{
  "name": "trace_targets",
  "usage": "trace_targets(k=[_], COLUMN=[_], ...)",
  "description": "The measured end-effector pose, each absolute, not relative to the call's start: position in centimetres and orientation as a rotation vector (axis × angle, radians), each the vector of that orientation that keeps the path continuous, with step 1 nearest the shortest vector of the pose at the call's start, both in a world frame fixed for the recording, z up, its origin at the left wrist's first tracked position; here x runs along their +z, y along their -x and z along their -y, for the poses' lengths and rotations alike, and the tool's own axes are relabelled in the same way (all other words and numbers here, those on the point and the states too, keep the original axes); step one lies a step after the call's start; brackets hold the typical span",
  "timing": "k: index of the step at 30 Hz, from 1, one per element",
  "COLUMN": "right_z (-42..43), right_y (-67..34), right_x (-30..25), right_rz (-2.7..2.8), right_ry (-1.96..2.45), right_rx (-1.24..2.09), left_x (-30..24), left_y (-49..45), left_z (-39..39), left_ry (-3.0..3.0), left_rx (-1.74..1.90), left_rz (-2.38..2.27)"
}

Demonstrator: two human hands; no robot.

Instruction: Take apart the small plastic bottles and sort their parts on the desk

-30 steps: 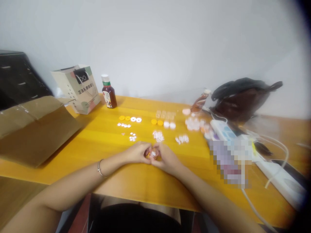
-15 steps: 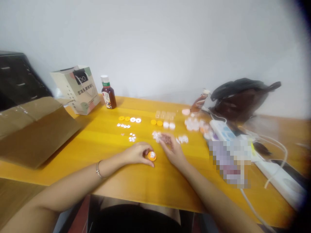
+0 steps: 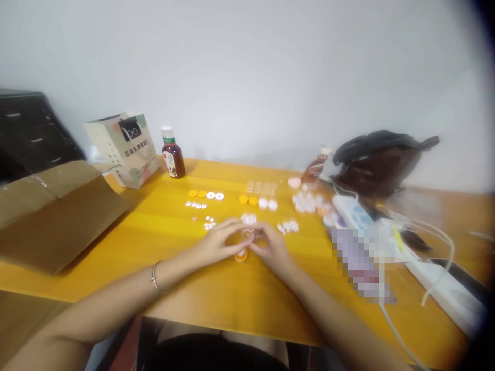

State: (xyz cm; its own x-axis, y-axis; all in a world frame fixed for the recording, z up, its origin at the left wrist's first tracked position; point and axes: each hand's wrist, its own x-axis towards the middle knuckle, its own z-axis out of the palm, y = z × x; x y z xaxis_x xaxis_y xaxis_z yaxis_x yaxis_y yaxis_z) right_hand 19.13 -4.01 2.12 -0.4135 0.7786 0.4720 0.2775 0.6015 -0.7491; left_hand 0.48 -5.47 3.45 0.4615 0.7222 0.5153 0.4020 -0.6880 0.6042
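My left hand and my right hand meet at the fingertips around a small clear plastic piece, whose exact kind is too blurred to make out. Just below them, an orange round cap with something whitish in it rests on the table. Small white-and-clear parts lie behind my fingers, partly hidden. More white parts sit to the right, and small white discs to the left. Farther back are rows of orange rings, white rings, yellow caps and white caps.
A cardboard box, paper bag and dark red bottle stand on the left. To the right are a brown bottle, a black bag, a white power strip with cables, and clustered pale pieces.
My left hand has left the orange cap, which now sits on the table, and has risen to the clear piece. My right hand has moved left and nearer, bringing the clear piece.
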Motion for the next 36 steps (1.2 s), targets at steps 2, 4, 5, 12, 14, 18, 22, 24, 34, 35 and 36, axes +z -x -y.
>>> trace_targets(k=[2,4,5,12,14,18,22,24,34,35,36], right_z=[4.1,4.2,4.2,3.6,3.6,4.1,4.4,4.2,4.0,3.9,3.9], right_y=[-19.1,-19.0,-18.9,-19.1,-19.5,-20.1,-20.1,-20.0,-19.9,-19.8,-19.7], right_x=[2.2,2.2,2.2,1.9,2.0,2.3,2.2,2.0,1.4,1.3,1.3], right_rz=[1.935,1.884,1.857,1.802,1.95,2.205,2.312,2.336,2.36,2.36,2.359], right_ry=[0.838,0.845,0.844,0.938,0.98,1.034,1.014,0.999,0.895,0.897,0.902], right_rx=[0.77,0.829,0.861,0.888,0.923,0.965,0.938,0.907,0.855,0.848,0.838], left_x=[3.8,4.4,4.7,5.7,5.1,3.0,1.0,0.5,2.2,2.5,2.9], left_y=[-0.6,-0.6,-0.6,0.8,1.0,0.2,-1.0,-1.3,-1.9,-1.9,-1.9], left_z=[5.5,5.5,5.3,-3.2,-7.0,-12.7,-15.3,-16.1,-13.8,-12.5,-11.1], left_ry=[-2.291,-2.303,-2.312,-2.099,-2.018,-1.986,-1.956,-1.939,-1.862,-1.852,-1.857], left_rx=[1.101,1.076,1.067,1.193,1.136,1.087,1.034,1.022,1.218,1.255,1.278], left_rz=[-0.919,-0.892,-0.894,-1.345,-1.474,-1.543,-1.561,-1.576,-1.647,-1.647,-1.625])
